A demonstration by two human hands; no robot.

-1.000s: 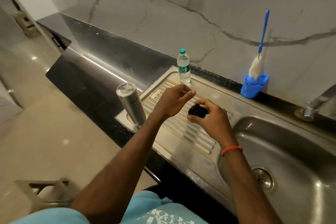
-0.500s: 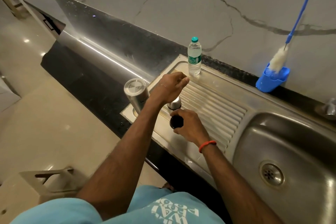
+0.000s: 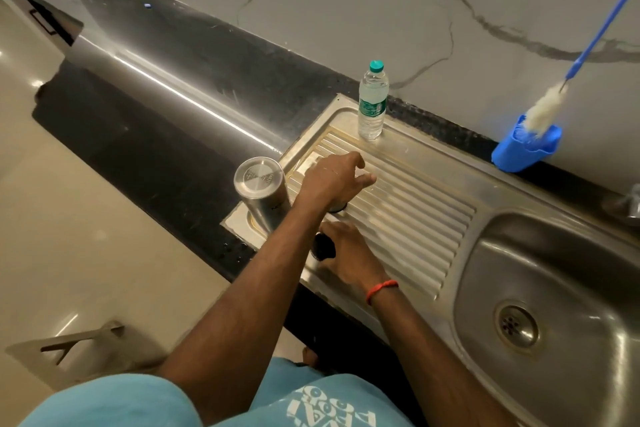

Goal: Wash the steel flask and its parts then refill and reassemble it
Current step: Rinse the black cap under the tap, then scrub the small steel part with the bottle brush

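The steel flask (image 3: 262, 192) stands upside down at the left corner of the ribbed drainboard (image 3: 415, 211). Just right of it, a small steel cap (image 3: 337, 207) sits on the drainboard, mostly hidden under my left hand (image 3: 330, 182). That hand hovers over the cap with its fingers loose and spread towards the right, not closed round it. Nearer the front edge, my right hand (image 3: 348, 255) grips a black stopper (image 3: 323, 247) and holds it down against the drainboard.
A small water bottle (image 3: 372, 104) with a teal cap stands at the back of the drainboard. A blue holder (image 3: 524, 151) with a long-handled bottle brush (image 3: 547, 107) leans against the wall. The sink basin (image 3: 554, 288) and part of a tap (image 3: 627, 204) lie to the right.
Both hands came down to the drainboard's left part. My left hand set the steel cap down and loosened off it. My right hand lowered the black stopper beside the front edge.
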